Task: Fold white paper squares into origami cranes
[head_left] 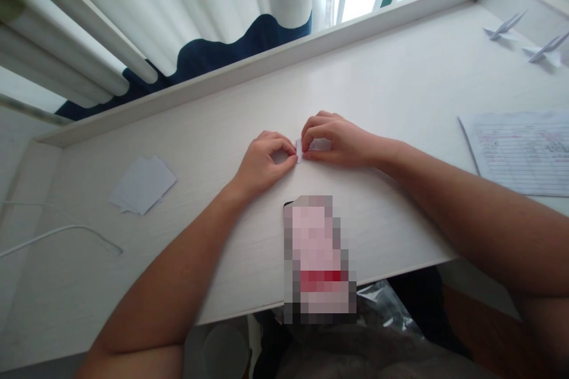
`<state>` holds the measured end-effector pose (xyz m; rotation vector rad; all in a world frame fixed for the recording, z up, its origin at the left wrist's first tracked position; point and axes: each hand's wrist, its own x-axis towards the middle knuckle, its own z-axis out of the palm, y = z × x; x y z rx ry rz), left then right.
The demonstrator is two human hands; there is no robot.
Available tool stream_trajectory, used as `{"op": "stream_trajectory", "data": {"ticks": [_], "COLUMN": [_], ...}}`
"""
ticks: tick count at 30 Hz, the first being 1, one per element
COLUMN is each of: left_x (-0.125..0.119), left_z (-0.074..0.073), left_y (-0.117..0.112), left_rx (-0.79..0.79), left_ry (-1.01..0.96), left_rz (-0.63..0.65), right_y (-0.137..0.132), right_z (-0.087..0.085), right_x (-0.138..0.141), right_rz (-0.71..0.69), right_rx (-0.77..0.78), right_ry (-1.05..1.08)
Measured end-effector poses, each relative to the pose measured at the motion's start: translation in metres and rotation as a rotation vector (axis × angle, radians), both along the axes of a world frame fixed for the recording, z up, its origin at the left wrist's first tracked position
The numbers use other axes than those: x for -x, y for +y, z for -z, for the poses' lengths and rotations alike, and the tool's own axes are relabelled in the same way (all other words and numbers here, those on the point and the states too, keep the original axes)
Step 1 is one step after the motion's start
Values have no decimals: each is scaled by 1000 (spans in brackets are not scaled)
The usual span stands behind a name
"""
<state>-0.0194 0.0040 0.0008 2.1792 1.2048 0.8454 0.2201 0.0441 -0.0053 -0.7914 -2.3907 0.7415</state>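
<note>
A small folded piece of white paper [299, 150] lies on the white desk [400, 83], mostly hidden between my hands. My left hand [263, 161] has its fingers curled, pinching the paper's left edge. My right hand [336, 140] is curled over the paper's right part, fingertips pressed onto it. Both hands rest on the desk near its middle.
A small stack of white paper squares [143, 185] lies at the left. A phone-like object [317, 257], blurred out, lies near the front edge. A lined sheet [522, 151] is at the right, two folded paper cranes [504, 27] at the far right. A white cable [62, 234] runs at the left. Curtains hang behind.
</note>
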Motion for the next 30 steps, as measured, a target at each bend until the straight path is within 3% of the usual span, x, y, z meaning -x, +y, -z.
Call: {"op": "stream_trajectory", "data": {"ticks": [5, 30], "left_x": [-1, -1], "left_z": [0, -2], "left_y": [0, 2], "left_rx": [26, 116], "left_ry": [-5, -29], "left_rz": [-16, -34], "right_y": [0, -1], "right_z": [1, -5], "right_x": [5, 6], "right_rz": [67, 79], "right_rx": [27, 63], "right_ry": [-34, -53]}}
